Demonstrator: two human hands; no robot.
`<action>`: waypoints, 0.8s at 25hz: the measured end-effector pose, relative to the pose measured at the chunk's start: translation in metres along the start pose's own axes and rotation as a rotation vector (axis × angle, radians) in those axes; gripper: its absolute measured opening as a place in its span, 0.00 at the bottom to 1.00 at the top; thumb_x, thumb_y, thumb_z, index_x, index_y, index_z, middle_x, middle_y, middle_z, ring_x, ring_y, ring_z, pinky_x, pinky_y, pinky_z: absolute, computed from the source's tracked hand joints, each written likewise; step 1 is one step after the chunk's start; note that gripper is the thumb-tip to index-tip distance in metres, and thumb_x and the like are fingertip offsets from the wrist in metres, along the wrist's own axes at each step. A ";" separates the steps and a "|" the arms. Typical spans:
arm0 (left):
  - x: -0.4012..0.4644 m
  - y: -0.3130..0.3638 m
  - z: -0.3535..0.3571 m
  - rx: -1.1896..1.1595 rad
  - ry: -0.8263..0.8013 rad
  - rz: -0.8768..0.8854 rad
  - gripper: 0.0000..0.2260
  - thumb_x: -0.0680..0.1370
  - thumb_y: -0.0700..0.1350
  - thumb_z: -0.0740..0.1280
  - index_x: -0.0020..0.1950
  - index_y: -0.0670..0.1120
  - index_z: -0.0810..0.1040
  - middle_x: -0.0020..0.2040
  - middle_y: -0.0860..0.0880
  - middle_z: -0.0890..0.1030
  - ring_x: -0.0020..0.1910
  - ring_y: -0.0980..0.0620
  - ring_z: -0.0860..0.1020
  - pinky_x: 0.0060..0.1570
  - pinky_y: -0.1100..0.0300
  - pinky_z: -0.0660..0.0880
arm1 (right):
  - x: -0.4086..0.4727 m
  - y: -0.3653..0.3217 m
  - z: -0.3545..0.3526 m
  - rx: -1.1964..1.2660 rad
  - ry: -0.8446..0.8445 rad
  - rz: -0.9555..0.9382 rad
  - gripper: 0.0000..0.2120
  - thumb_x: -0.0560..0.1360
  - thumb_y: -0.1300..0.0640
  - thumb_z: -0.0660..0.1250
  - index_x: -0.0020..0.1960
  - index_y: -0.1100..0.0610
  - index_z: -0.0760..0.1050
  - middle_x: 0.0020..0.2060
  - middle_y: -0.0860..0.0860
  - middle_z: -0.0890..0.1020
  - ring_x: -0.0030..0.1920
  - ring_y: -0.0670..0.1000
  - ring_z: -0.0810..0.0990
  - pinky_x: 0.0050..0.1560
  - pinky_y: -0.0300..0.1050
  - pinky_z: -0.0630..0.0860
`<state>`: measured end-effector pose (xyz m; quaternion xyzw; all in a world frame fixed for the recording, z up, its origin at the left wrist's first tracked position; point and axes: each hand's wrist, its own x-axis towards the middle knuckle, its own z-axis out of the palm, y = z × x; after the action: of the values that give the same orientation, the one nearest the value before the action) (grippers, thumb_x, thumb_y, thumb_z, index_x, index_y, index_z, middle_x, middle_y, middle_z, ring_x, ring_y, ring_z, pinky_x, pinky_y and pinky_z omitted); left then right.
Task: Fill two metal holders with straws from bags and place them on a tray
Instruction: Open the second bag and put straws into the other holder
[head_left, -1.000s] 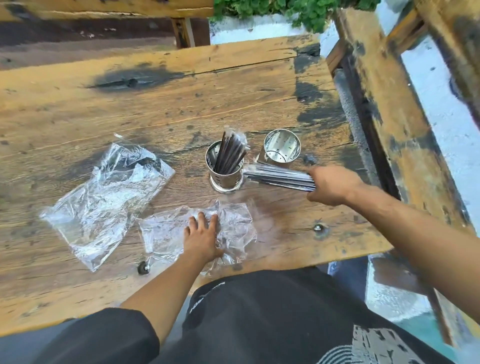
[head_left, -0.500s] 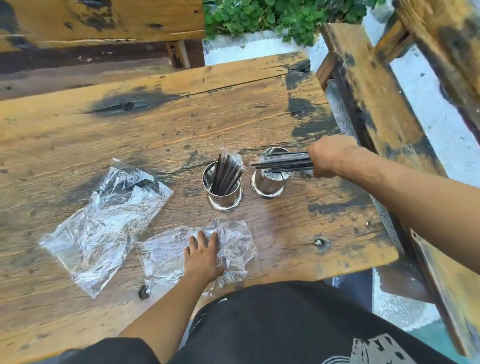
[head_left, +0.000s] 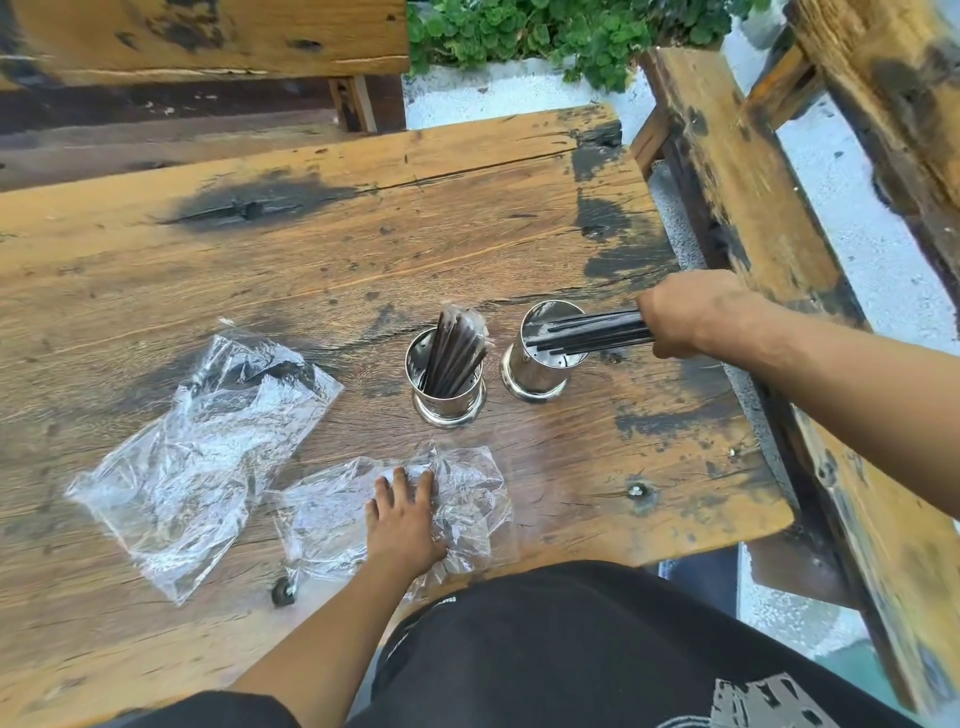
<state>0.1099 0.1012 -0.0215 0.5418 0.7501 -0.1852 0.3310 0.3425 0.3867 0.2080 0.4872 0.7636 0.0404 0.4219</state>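
Note:
Two shiny metal holders stand side by side on the wooden table (head_left: 311, 270). The left holder (head_left: 448, 400) holds a bunch of dark straws (head_left: 457, 353) leaning up out of it. My right hand (head_left: 691, 312) grips a bundle of black straws (head_left: 592, 332) held nearly level, their tips over the mouth of the right holder (head_left: 530, 374). My left hand (head_left: 405, 525) lies flat, fingers spread, on a crumpled clear plastic bag (head_left: 467, 493) near the table's front edge. A second clear bag (head_left: 197, 447) lies to the left. No tray is in view.
A wooden bench (head_left: 737, 208) runs along the table's right side, close to my right arm. Another wooden plank (head_left: 208, 36) lies beyond the far edge, with green plants (head_left: 545, 26) behind. Metal bolts (head_left: 638, 491) sit in the tabletop. My dark clothing fills the bottom.
My right hand has lifted the straw bundle from the table in front of the holders and carried it to the right holder's mouth. My left hand has stayed on the bag.

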 end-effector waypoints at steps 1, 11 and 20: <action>0.000 -0.001 -0.001 -0.003 -0.004 0.002 0.49 0.73 0.62 0.72 0.82 0.52 0.44 0.83 0.39 0.44 0.81 0.33 0.44 0.79 0.38 0.52 | 0.005 -0.006 -0.003 -0.024 -0.005 -0.008 0.11 0.76 0.56 0.69 0.58 0.54 0.79 0.52 0.51 0.84 0.51 0.55 0.83 0.42 0.47 0.73; 0.001 -0.005 -0.008 0.006 -0.054 0.025 0.50 0.73 0.64 0.72 0.83 0.53 0.43 0.83 0.40 0.43 0.81 0.33 0.44 0.79 0.39 0.52 | 0.051 -0.063 -0.011 -0.027 0.001 -0.066 0.31 0.79 0.60 0.68 0.78 0.63 0.60 0.58 0.52 0.83 0.57 0.56 0.83 0.50 0.50 0.79; 0.001 -0.004 -0.012 0.021 -0.097 0.029 0.50 0.74 0.63 0.70 0.83 0.51 0.40 0.83 0.39 0.41 0.81 0.32 0.42 0.79 0.38 0.49 | 0.068 -0.063 -0.011 -0.133 -0.024 -0.239 0.60 0.72 0.48 0.76 0.81 0.58 0.31 0.55 0.51 0.84 0.54 0.56 0.82 0.59 0.54 0.78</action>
<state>0.1023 0.1083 -0.0135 0.5466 0.7232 -0.2141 0.3640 0.2785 0.4106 0.1435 0.3641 0.8067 0.0347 0.4642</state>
